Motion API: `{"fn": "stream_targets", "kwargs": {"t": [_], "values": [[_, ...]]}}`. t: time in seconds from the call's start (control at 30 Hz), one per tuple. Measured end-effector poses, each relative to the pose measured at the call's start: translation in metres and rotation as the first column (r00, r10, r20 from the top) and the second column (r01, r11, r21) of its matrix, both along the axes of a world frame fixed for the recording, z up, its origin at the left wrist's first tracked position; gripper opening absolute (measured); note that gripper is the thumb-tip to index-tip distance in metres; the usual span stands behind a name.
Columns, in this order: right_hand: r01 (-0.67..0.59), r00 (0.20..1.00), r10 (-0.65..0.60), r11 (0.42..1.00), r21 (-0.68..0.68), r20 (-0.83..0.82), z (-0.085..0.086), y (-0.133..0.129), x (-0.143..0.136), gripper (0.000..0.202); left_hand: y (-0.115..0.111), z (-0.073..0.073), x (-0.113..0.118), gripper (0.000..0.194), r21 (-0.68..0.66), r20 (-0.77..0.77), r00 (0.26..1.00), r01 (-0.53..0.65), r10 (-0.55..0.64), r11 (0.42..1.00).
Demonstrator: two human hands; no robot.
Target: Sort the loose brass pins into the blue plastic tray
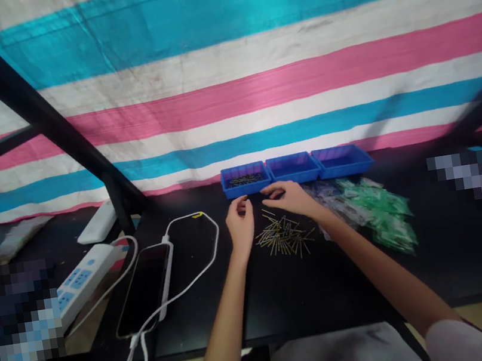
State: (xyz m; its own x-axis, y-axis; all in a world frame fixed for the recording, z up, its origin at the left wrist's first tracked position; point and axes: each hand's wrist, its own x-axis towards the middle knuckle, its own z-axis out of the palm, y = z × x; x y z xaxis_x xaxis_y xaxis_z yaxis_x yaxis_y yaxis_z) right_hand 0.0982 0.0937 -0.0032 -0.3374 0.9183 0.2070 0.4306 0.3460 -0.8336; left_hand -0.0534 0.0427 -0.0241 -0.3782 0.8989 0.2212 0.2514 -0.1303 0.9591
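— The left hand (240, 224): where is it, and is it holding anything?

— It hovers over the bench (285, 294), just left of the pile of pins (283, 236), fingers curled with thumb and forefinger nearly pinched. Whether a pin sits between them, I cannot tell.

— And the right hand (291, 197)?

— Palm down, fingers loosely spread, at the pile's far edge, gripping nothing visible. Just beyond both hands stand three blue trays; the left tray (244, 180) holds pins. Green packets (381, 211) lie to the right.
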Motion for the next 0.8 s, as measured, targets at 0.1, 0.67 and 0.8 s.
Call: {"fn": "stream_targets", "kwargs": {"t": [0.1, 0.67, 0.8], "values": [[0.064, 0.959, -0.078, 0.996, 0.060, 0.271, -0.018, -0.010, 0.007, 0.027, -0.001, -0.005, 0.005, 0.023, -0.048, -0.027, 0.998, 0.061, -0.062, 0.997], [-0.073, 0.940, -0.029, 0.956, -0.283, -0.339, -0.019, -0.037, -0.002, 0.027, -0.002, -0.011, 0.007, 0.020, 0.034, 0.032, 0.980, 0.197, -0.198, 0.980], [-0.107, 0.936, -0.016, 0.939, -0.327, -0.352, -0.015, -0.041, -0.005, 0.025, -0.004, -0.006, 0.010, 0.020, 0.016, 0.127, 0.965, 0.228, -0.228, 0.974]]}}
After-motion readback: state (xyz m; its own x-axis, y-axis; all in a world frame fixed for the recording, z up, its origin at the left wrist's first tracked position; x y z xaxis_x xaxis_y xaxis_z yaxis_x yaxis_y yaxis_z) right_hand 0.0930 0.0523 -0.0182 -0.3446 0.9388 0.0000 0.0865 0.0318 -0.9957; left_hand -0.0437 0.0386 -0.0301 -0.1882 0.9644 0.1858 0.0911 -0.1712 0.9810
